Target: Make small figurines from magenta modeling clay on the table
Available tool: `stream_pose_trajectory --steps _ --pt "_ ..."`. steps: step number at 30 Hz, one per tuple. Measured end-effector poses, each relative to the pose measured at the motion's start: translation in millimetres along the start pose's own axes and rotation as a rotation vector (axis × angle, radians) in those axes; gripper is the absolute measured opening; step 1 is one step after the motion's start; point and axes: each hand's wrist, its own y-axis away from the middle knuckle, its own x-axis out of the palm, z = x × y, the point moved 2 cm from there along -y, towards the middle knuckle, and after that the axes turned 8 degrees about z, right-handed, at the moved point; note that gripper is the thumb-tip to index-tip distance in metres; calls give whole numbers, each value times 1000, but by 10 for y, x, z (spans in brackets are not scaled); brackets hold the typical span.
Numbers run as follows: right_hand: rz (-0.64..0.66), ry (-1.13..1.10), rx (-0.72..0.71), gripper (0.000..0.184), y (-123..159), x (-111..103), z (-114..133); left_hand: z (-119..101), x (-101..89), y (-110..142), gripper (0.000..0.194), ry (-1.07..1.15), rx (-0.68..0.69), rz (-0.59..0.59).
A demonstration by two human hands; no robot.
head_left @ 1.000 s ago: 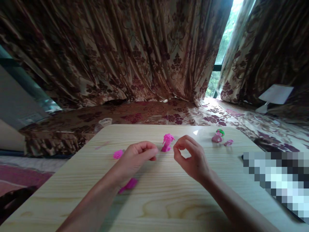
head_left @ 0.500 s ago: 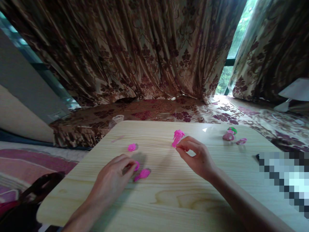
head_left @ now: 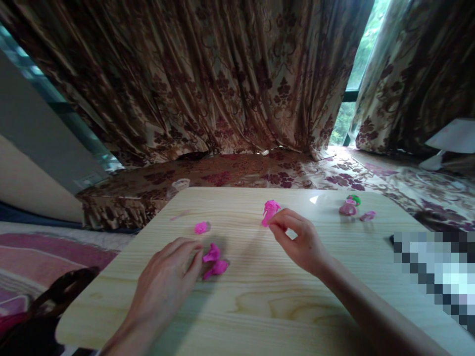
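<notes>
My left hand (head_left: 166, 272) is over the left part of the table, thumb and fingers apart. Just beyond its fingertips is a small bright pink piece (head_left: 212, 252) with a flared shape. A second pink piece (head_left: 217, 268), rounded with a narrow tail, lies right beside it. Farther off sits a pink lump (head_left: 201, 227). Thumb and index finger of my right hand (head_left: 297, 240) are pinched at the lower end of a pink figure (head_left: 270, 211) with a frilly top, which looks like modelling clay. The fingertips partly cover its base.
The light wooden table (head_left: 260, 296) has a pale pink ring-like piece (head_left: 348, 207), a green ball (head_left: 355, 200) and another small pink piece (head_left: 367, 216) at far right. A clear cup (head_left: 180, 185) is by the far left edge. A pixelated device (head_left: 438, 272) lies at right.
My left hand moved left and down from the middle, carrying a pink piece, and let go of it beside the tailed one. My right hand closed onto the frilly figure. The camera view shifted left.
</notes>
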Motion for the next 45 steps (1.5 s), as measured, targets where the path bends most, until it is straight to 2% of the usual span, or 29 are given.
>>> stream_pose_trajectory --steps 3,4,7,9,12,15,18,21,26,32,36,40,45 --pt "-31 0 -8 13 -17 -23 17 -374 -35 -199 16 282 19 -185" --pt "-56 5 -12 13 -25 -39 27 -511 -20 -316 16 396 10 -197" --pt "-160 29 -10 10 -57 -118 55 -885 78 -756 20 763 16 -124" --pt "-245 50 -3 9 -79 -191 64 -1072 156 -1011 22 911 40 -49" --pt "-364 86 -12 9 -100 -294 69 -1236 280 -1157 23 1006 68 133" --pt "-402 98 -51 9 -104 -334 76 -1271 404 -1022 25 1136 34 355" --pt "-343 94 -69 18 -104 -296 77 -1240 511 -820 25 1410 -38 505" --pt "-308 136 -59 24 -96 -242 74 -1176 612 -724 20 1610 -148 513" --pt "-210 238 -108 35 -60 -177 99 -1068 729 -714 12 1838 -306 518" --pt "-97 286 -124 47 -20 -129 113 -1034 720 -695 12 1864 -364 443" --pt "-54 430 -128 47 -36 -130 84 -1036 696 -694 13 1870 -403 401" --pt "-83 591 -129 46 -43 -136 73 -1081 636 -699 16 2008 -381 470" --pt "-63 662 -147 45 -33 -113 69 -1183 536 -684 28 2113 -230 619"
